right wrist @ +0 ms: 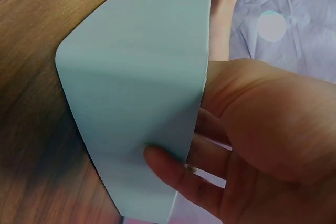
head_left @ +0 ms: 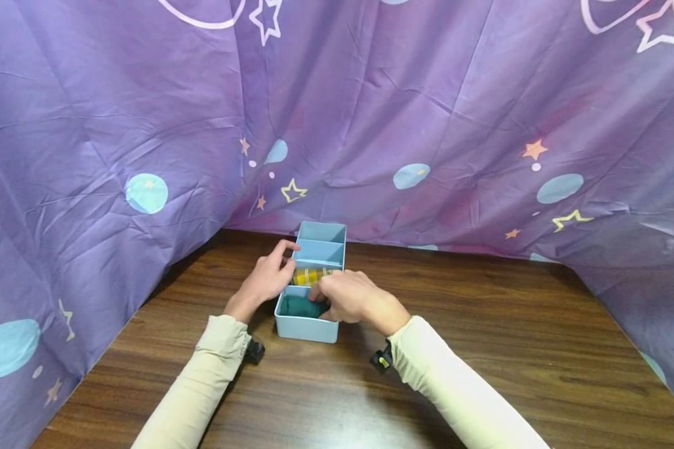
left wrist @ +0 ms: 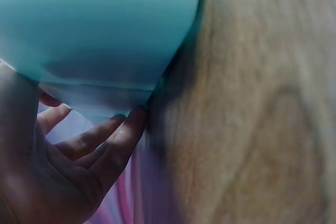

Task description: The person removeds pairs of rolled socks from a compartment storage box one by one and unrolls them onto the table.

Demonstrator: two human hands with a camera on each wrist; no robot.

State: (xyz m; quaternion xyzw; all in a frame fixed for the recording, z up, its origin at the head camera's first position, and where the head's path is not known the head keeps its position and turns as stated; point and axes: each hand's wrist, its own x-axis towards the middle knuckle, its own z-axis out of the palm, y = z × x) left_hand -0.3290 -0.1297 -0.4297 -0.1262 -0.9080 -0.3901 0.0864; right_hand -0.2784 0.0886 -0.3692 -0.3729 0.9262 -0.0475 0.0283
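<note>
A long light-blue divided box point(head_left: 306, 330) stands on the table. In its front compartment lies a dark green cloth point(head_left: 299, 306). The compartment behind it holds a yellow plaid rolled cloth point(head_left: 309, 276). My right hand point(head_left: 354, 298) reaches over the right rim with thumb and fingers bent down at the green cloth; its fingertips are partly hidden there. In the right wrist view one finger point(right wrist: 178, 179) lies along the outside of the wall. My left hand point(head_left: 265, 277) rests at the left side, its fingers point(left wrist: 123, 137) stretched out against the box's outer wall in the left wrist view.
The two far compartments point(head_left: 321, 232) of the box show bare walls. A brown wooden table point(head_left: 483, 324) extends around it. Behind and at both sides hangs a purple cloth backdrop point(head_left: 371, 125) with stars and dots, meeting the table's edges.
</note>
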